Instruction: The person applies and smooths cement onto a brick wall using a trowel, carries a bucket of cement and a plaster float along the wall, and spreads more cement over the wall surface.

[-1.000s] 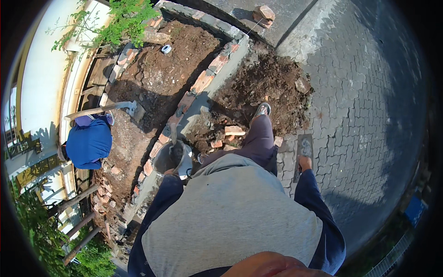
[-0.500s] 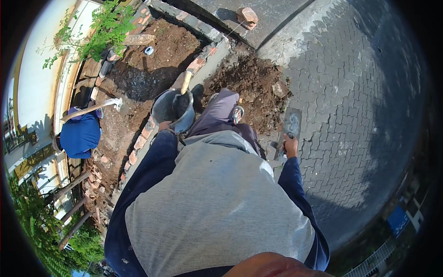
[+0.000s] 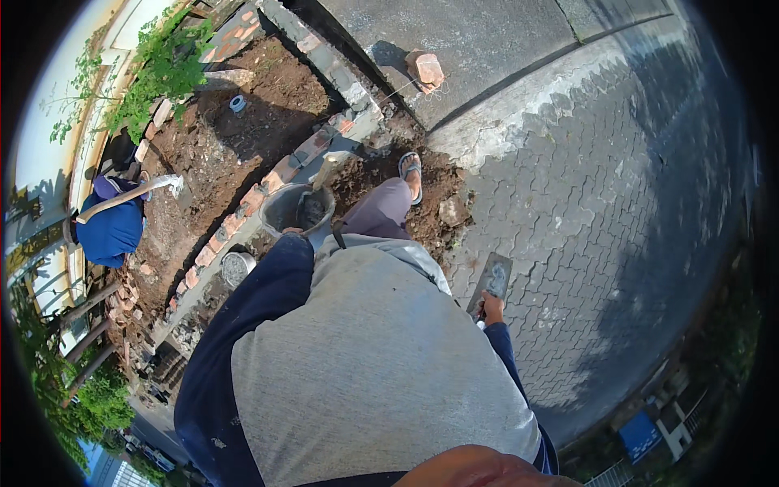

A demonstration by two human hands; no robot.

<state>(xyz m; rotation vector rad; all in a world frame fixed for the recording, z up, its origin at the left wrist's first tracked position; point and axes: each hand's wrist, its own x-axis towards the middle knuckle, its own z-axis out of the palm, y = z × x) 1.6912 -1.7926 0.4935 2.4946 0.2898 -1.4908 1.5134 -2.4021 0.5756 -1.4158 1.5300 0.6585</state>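
My left hand (image 3: 292, 232) grips the near rim of a dark bucket (image 3: 274, 213) in front of my left side; my sleeve hides part of the hand. Inside the bucket lies grey mortar-like material with a trowel blade (image 3: 310, 211), whose pale handle (image 3: 327, 169) sticks out over the far rim. Down at my right side, my right hand (image 3: 492, 307) is closed around the handle of a rectangular plastering trowel (image 3: 498, 274). Its flat face carries grey smears and is held above the paving.
A low brick wall (image 3: 207, 253) runs along my left, with a grey-filled container (image 3: 237, 268) beside it. Beyond stands a person in blue (image 3: 112, 231) near a wooden-handled tool (image 3: 122, 201). Ahead are loose soil (image 3: 357, 183), a stone (image 3: 453, 213) and tied bricks (image 3: 426, 71). Paving (image 3: 584, 243) spreads right.
My viewpoint has shifted and turned. A sandalled foot now shows on the soil ahead, and the container beside the wall has come into sight. Both hands keep their holds.
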